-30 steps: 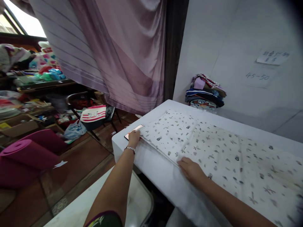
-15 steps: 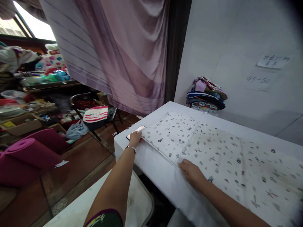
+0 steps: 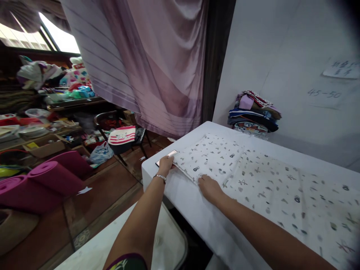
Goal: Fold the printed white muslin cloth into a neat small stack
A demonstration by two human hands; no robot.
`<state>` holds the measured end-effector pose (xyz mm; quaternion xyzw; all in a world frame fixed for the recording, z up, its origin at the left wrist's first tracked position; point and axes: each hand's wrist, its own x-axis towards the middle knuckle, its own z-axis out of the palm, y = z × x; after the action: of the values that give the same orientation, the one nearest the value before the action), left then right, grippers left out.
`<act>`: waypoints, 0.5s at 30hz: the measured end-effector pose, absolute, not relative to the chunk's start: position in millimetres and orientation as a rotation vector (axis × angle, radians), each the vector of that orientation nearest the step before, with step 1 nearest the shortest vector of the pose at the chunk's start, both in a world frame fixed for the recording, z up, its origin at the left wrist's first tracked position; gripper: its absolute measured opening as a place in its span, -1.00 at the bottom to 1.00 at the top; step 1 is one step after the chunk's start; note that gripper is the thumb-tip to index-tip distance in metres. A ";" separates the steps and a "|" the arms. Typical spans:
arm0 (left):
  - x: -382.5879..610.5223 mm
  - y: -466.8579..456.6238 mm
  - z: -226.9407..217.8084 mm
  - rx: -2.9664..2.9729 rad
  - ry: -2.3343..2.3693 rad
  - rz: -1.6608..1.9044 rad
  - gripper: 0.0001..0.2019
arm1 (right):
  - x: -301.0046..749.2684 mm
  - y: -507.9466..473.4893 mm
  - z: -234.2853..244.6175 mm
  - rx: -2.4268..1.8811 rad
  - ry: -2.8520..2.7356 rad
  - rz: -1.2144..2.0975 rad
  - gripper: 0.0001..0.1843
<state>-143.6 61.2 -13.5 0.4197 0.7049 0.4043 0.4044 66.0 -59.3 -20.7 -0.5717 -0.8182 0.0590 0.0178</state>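
Observation:
A white cloth with small grey prints lies spread along a white-covered table. My left hand, a bracelet on its wrist, pinches the cloth's near left corner, right beside a phone lying at the table's corner. My right hand rests on the cloth's front edge a short way to the right, fingers curled over the hem.
A stack of folded clothes sits at the table's far end against the white wall. A mauve curtain hangs behind. On the floor to the left are rolled magenta mats, a chair with a striped cloth and cluttered shelves. A white surface is below my arm.
My right hand has slid left along the cloth's front edge, closer to my left hand. The left hand has stayed at the corner by the phone. The view has shifted slightly.

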 end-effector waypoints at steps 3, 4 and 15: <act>-143.8 61.2 -14.3 1.062 1.772 1.028 -0.88 | 69.9 -53.8 -27.0 -1.759 -2.541 0.250 -0.74; -144.1 61.5 -14.6 1.063 1.770 1.030 -0.88 | 71.6 -53.2 -27.8 -1.743 -2.534 0.289 -0.73; -147.8 65.3 -22.1 1.041 1.771 1.036 -0.84 | 63.3 -60.5 -27.3 -1.629 -2.558 0.278 -0.76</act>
<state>-147.8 65.3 -22.1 0.4132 0.7028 0.4110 0.4080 63.3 -60.5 -27.3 -0.5344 -0.8389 0.0913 0.0479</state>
